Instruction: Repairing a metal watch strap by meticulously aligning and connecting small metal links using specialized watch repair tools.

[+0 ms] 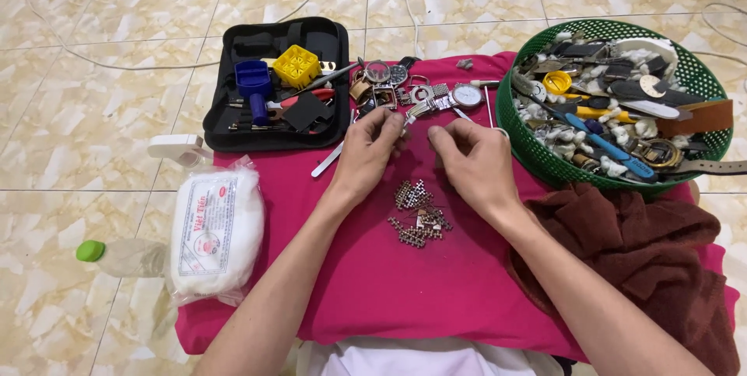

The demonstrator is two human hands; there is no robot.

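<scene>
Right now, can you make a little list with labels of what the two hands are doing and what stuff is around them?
Left hand: pinching a small metal part, too small to tell
Right hand: fingers curled, close beside the left
Under the hands: pink cloth
Just below them: pile of small metal links
Behind: watches, open black tool case
Right side: green basket of watch parts, brown cloth
Left side: bag of cotton, bottle

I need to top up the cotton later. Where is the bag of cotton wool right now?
In the head view the bag of cotton wool lies at the left edge of the pink cloth, beside the green-capped bottle.
</scene>
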